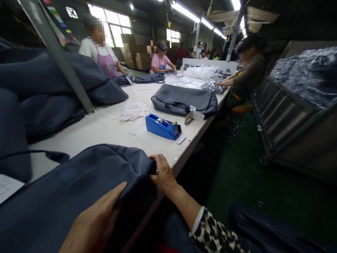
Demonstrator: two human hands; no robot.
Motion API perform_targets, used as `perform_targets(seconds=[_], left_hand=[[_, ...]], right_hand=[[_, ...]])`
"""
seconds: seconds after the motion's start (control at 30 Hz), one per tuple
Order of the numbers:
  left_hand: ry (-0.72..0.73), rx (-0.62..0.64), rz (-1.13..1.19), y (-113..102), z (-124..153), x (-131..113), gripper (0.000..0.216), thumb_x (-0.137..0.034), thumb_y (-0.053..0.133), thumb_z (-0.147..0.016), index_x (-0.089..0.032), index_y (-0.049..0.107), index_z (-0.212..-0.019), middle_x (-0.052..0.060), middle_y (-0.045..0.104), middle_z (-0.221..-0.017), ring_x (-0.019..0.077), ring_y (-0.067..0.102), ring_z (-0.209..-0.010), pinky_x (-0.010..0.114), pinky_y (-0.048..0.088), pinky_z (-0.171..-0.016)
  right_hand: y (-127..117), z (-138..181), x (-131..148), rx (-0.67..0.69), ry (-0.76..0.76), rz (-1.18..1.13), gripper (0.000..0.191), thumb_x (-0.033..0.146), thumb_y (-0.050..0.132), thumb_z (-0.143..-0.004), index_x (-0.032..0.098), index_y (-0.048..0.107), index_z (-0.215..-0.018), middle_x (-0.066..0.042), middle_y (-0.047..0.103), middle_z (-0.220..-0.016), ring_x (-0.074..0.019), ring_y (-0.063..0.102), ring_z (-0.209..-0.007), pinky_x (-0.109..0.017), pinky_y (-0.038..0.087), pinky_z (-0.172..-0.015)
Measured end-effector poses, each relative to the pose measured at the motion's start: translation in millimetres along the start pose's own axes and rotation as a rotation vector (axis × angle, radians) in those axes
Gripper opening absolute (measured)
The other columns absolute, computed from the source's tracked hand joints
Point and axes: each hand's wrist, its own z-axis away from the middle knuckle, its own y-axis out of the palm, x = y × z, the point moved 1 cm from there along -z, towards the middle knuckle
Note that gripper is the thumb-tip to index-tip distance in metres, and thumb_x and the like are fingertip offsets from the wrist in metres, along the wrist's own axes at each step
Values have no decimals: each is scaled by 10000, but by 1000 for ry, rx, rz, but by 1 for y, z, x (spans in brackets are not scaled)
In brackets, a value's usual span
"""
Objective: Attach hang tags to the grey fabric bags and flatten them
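White table [128,136], green floor [237,167], strip lights [186,11] overhead. Navy bag [93,176] along table's near edge; smooth, creased by one corner. Right hand [164,174] grips that corner; left hand [91,224] rests against it, ungrasping.

Worn on the head, the one camera looks forward and down from just above the near left hand [90,222], right hand [164,176] and bag [54,207], facing along the table [106,126] toward far windows [123,20], with the floor [234,168] and cart [289,131] taken in at right.
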Motion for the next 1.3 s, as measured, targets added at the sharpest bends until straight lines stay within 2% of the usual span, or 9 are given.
perform_targets(seconds=[0.17,0.33,0.47,0.6,0.7,0.87,1.03,1.13,1.3], left_hand=[[-30,-66,106,-27,-3,-9,402,-404,431,-940,-259,616,-1266,26,694,-1213,231,681,-1067,317,551,-916],[-13,0,14,-46,2,-25,369,-243,413,-954,-266,612,-1264,41,687,-1221,210,664,-1099,306,536,-929],[0,46,-63,-57,5,-35,370,-221,497,-915,-270,587,-1270,43,631,-1309,213,619,-1171,343,513,-990],[85,30,-155,-35,-1,-43,739,-180,604,-811,-259,321,-1490,70,365,-1547,253,443,-1363,410,454,-1079],[145,-25,-253,-2,7,-42,761,-84,482,-831,-224,225,-1533,89,388,-1530,232,471,-1342,386,483,-1056],[292,-164,-402,33,43,-23,747,-51,376,-842,-179,175,-1551,68,463,-1480,186,474,-1339,314,469,-1065],[363,-229,-489,45,59,-9,750,-35,345,-818,-144,197,-1545,62,483,-1465,168,446,-1359,293,427,-1093],[348,-283,-494,50,59,-8,719,-43,316,-839,-134,200,-1543,68,486,-1463,169,435,-1367,304,425,-1094],[374,-274,-467,42,62,-13,589,-120,257,-941,-125,248,-1530,94,504,-1447,176,442,-1362,311,431,-1086]], right_hand=[[4,-2,9,112,-177,73,504,252,764,-723,209,536,-1170,-75,606,-1131,-244,533,-1057,-389,440,-934],[11,-12,5,154,-227,-55,143,226,674,-786,221,557,-869,-23,580,-868,-213,536,-839,-327,427,-745],[9,-11,9,274,-353,-139,112,179,604,-799,231,514,-757,-3,552,-779,-191,519,-779,-294,402,-699],[7,-3,9,289,-359,-160,70,157,556,-790,223,534,-788,-19,559,-821,-195,518,-813,-303,410,-724],[-4,-1,1,325,-307,-169,91,152,543,-777,216,579,-831,-15,580,-844,-182,530,-819,-306,434,-734],[-37,-23,-16,756,11,-450,313,339,637,-799,215,647,-1086,-48,655,-1048,-206,594,-1000,-332,499,-824],[-18,-60,-20,599,76,-465,461,530,538,-875,205,611,-1194,-26,632,-843,-158,603,-728,-291,505,-644],[13,-69,-17,582,38,-455,426,579,574,-832,192,659,-988,10,576,-725,-122,506,-586,-246,427,-519],[42,-70,-17,374,-9,-430,440,602,540,-836,197,531,-663,35,452,-655,-108,398,-611,-233,332,-546]])
